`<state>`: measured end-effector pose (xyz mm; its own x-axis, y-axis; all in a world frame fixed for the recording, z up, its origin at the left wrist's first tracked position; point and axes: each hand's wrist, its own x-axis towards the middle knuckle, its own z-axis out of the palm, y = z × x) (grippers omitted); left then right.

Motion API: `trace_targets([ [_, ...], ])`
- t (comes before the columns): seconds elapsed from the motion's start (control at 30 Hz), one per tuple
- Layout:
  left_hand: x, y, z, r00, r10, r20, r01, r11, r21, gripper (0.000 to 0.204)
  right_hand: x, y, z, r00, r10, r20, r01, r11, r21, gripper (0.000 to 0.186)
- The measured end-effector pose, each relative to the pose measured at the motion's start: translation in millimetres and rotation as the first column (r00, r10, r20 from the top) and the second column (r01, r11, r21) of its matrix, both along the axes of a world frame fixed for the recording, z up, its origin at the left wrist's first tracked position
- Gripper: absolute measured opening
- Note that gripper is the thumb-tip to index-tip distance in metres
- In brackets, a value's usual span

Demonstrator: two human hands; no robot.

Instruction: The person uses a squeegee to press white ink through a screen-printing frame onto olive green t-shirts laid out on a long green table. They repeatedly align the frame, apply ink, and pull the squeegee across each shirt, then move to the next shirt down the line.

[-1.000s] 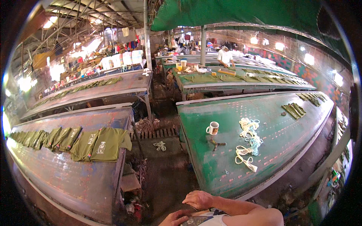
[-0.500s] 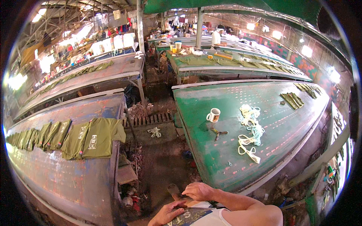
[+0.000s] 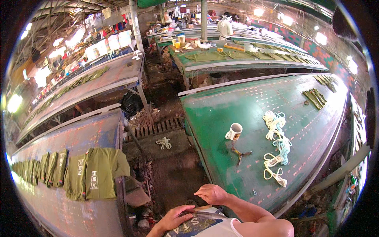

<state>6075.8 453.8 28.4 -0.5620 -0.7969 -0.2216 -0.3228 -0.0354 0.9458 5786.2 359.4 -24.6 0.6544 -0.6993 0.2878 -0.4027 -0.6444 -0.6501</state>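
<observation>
At the bottom of the head view my left hand (image 3: 178, 217) rests against the front of my printed white sleeveless shirt (image 3: 199, 226), its fingers stretched out and holding nothing. My right hand (image 3: 212, 194) hovers just above and to the right, elbow bent, with loosely bent fingers and nothing visible in them. It is near the close edge of the green table (image 3: 221, 158). On that table stand a white mug (image 3: 234, 132), a small dark three-armed piece (image 3: 241, 155) and a loose heap of white and pale blue cord (image 3: 281, 144).
Olive green shirts (image 3: 100, 173) with white prints lie in a row on the grey table (image 3: 79, 213) to the left. An aisle (image 3: 169, 173) runs between the tables, with a bundle of cord (image 3: 164, 143) on its floor. Farther back, a person (image 3: 225, 27) stands among more tables.
The view has shifted, so the tables sit differently in it. My right hand has moved slightly right and up; my left hand remains at the shirt front.
</observation>
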Motion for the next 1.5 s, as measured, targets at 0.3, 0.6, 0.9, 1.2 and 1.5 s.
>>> trace_targets([
  [0.3,2.6,-126.9,9.7,0.994,-0.090,-0.067,0.094,0.994,0.061,0.061,3.3,-100.2,16.0,0.998,-0.058,0.025,0.060,0.994,-0.093,0.018],
  [0.6,27.9,-243.3,-8.6,0.971,-0.215,-0.106,0.223,0.973,0.067,0.064,43.3,-171.8,8.7,0.994,-0.104,-0.019,0.104,0.995,-0.007,0.019],
  [0.9,88.4,-388.0,-16.1,0.960,-0.220,-0.171,0.227,0.974,0.018,0.058,119.4,-318.3,40.5,0.995,-0.041,-0.087,0.037,0.998,-0.054,0.026],
  [1.2,136.5,-510.1,-13.0,0.935,-0.151,-0.321,0.174,0.984,0.043,0.061,174.9,-468.9,67.0,0.987,-0.011,-0.163,0.000,0.998,-0.067,0.029],
  [1.5,167.9,-656.4,-20.1,0.947,-0.203,-0.249,0.220,0.975,0.041,0.063,179.1,-606.3,43.0,0.981,-0.138,-0.139,0.136,0.990,-0.026,0.016],
])
